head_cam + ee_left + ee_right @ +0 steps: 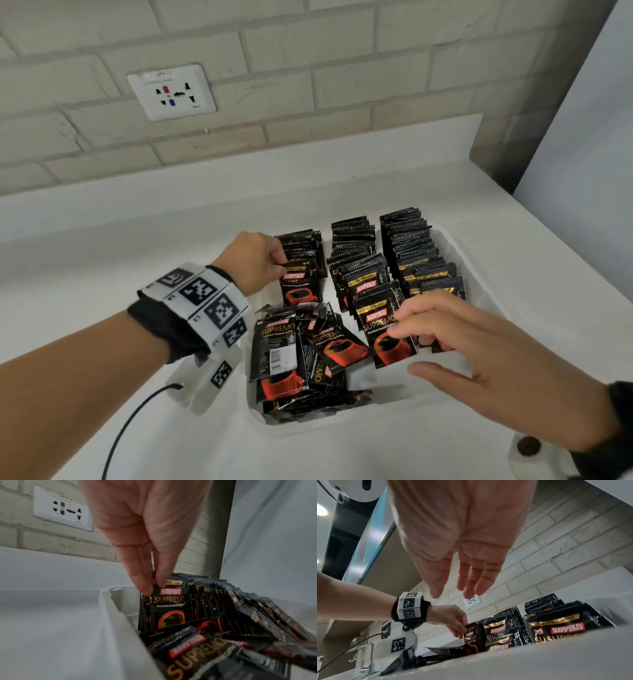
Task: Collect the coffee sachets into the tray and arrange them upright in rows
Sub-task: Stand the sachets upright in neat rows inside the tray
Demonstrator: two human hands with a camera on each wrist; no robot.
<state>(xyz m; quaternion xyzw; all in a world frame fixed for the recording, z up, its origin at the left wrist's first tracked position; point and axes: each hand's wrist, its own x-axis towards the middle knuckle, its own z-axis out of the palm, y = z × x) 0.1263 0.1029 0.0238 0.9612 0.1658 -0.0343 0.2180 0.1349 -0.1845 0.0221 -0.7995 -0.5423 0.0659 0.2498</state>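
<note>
Three rows of black Kopiko coffee sachets [404, 253] stand upright in the white tray [445, 390], in the middle and right of the head view. Our left hand [255, 262] pinches the top corner of the front sachet [301, 286] in the left row. Our right hand [479, 353] hovers over the tray at the lower right, fingers spread wide, holding nothing. Loose sachets [301, 356] lie in a messy pile at the tray's near left end.
</note>
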